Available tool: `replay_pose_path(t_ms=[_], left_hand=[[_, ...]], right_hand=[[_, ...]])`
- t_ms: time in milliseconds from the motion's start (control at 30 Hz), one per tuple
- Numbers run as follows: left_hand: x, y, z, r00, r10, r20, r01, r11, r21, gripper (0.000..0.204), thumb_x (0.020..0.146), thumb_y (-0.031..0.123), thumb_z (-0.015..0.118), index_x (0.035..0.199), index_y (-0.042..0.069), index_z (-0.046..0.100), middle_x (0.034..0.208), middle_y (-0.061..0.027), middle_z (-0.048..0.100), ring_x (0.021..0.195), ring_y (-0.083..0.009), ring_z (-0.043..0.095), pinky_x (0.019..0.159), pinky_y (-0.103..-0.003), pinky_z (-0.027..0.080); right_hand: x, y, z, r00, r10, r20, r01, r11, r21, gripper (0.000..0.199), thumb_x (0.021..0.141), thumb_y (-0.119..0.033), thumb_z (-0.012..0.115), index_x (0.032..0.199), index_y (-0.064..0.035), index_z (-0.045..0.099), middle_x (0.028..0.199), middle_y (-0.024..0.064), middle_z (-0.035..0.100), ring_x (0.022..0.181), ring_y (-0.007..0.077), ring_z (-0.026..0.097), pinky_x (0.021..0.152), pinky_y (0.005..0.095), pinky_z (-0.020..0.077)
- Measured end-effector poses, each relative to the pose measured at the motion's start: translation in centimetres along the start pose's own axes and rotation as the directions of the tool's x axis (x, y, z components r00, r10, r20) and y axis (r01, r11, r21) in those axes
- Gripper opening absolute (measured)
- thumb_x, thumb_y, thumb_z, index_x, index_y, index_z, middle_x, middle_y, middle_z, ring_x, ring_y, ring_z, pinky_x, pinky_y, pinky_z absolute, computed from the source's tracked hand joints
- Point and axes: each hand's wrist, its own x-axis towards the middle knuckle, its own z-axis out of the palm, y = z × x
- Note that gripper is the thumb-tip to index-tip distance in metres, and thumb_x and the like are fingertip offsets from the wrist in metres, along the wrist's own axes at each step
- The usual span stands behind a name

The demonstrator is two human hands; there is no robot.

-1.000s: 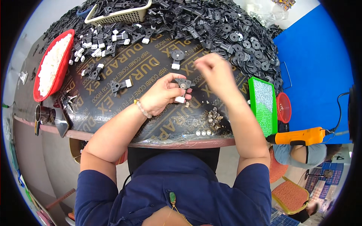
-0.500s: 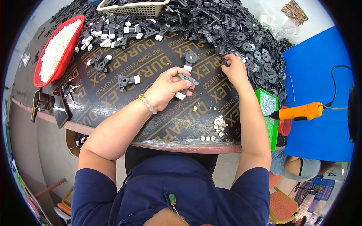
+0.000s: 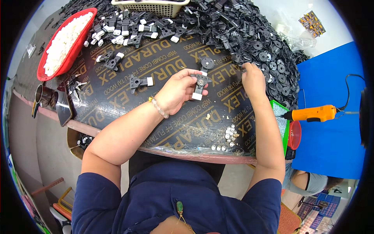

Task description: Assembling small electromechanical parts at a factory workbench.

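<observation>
My left hand (image 3: 175,91) is closed around a black plastic bracket (image 3: 201,78) with a white end cap pointing toward me. A round metal piece shows at the bracket's centre, beside my thumb. Just beyond it, on the board, lies a similar part with a black disc (image 3: 207,63) on top, its white end close to the held bracket. My right hand (image 3: 255,82) is at the near edge of a pile of black plastic parts (image 3: 274,64), fingers pinched on a small black plastic part (image 3: 243,71), mostly hidden by them.
A red basket of white caps (image 3: 66,43) stands far left, a beige basket (image 3: 156,8) at the back. Loose capped brackets (image 3: 140,82) lie left of my hand. Small white-metal rounds (image 3: 230,134) sit near the front edge. An orange electric screwdriver (image 3: 313,114) overlaps a green tray (image 3: 281,123) at right.
The whole view has shifted slightly. My left thumb has drawn back from the bracket, baring its round metal centre, and the bracket is turned more upright. My right hand stays by the pile, slightly nearer me.
</observation>
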Motion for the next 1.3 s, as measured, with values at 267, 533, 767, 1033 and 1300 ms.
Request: replay_pose_path(t_ms=[267,533,767,1033,1300], left_hand=[[-0.1,-0.1,0.0,0.998,0.030,-0.062,-0.031,0.999,-0.015,0.028,0.106,0.012,0.047,0.133,0.004,0.050,0.113,-0.0134,0.069,0.098,-0.0236,0.072,0.083,-0.035,0.058],[0.2,-0.3,-0.1,0.999,0.030,-0.045,-0.030,0.999,-0.012,0.031,0.107,0.014,0.048,0.136,0.004,0.050,0.118,-0.0168,0.069,0.102,-0.0262,0.071,0.087,-0.037,0.057],[0.2,-0.6,-0.4,0.999,0.048,-0.018,-0.049,0.997,-0.055,0.031,0.107,0.015,0.047,0.137,0.004,0.050,0.117,-0.0142,0.069,0.099,-0.0227,0.071,0.087,-0.035,0.057],[0.3,-0.6,0.1,0.996,0.082,-0.034,-0.085,0.993,-0.086,0.029,0.107,0.010,0.042,0.131,0.003,0.056,0.107,-0.0085,0.068,0.085,-0.0132,0.066,0.075,-0.029,0.057],[-0.8,0.0,0.2,0.995,0.080,-0.055,-0.084,0.993,-0.079,0.038,0.106,0.011,0.045,0.143,0.004,0.047,0.124,-0.0141,0.065,0.108,-0.0223,0.067,0.096,-0.036,0.054]], right_hand=[[-2.0,-3.5,-1.9,0.945,0.134,0.297,-0.284,0.787,0.548,0.039,0.086,-0.001,0.068,0.125,-0.0002,0.066,0.106,0.0089,0.070,0.088,0.0180,0.066,0.078,0.0314,0.0549],[-2.6,-5.3,-3.6,0.927,-0.170,0.333,-0.057,0.816,0.576,0.054,0.076,-0.005,0.083,0.128,-0.0048,0.066,0.107,0.0066,0.060,0.087,0.0194,0.058,0.079,0.0322,0.0513],[-1.4,-10.2,-7.4,0.992,-0.030,0.121,-0.069,0.672,0.737,0.047,0.075,-0.017,0.086,0.117,-0.0012,0.069,0.090,0.0033,0.058,0.079,0.0135,0.056,0.071,0.0276,0.0480],[-1.5,-12.5,-5.9,0.995,-0.101,-0.004,0.076,0.720,0.690,0.048,0.074,-0.018,0.087,0.116,-0.0013,0.070,0.107,0.0074,0.065,0.090,0.0194,0.061,0.082,0.0313,0.0512],[-0.4,-11.8,-6.4,0.989,-0.019,0.149,-0.106,0.615,0.782,0.049,0.078,-0.013,0.084,0.123,-0.0006,0.068,0.108,0.0084,0.071,0.097,0.0179,0.066,0.086,0.0314,0.0533]])
